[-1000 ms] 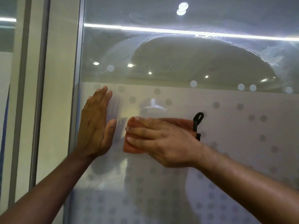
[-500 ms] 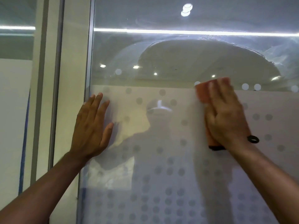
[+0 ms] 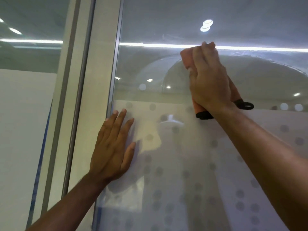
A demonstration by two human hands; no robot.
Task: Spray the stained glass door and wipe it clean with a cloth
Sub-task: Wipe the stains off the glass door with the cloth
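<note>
The glass door (image 3: 166, 180) fills the view, clear on top and frosted with grey dots below. A curved smear line arcs across the clear upper part. My right hand (image 3: 208, 77) presses an orange cloth (image 3: 187, 55) with a black edge and loop flat against the upper glass, near the reflected light strip. My left hand (image 3: 113, 147) lies flat on the frosted part beside the door's left metal edge, fingers spread, holding nothing. No spray bottle is in view.
A pale door frame post (image 3: 100, 80) and a second glass pane (image 3: 25, 114) stand to the left. Ceiling lights and a person's outline reflect in the door.
My right hand has swept the cloth from beside my left hand to the right and then upward onto the clear upper glass. My left hand has stayed flat in place.
</note>
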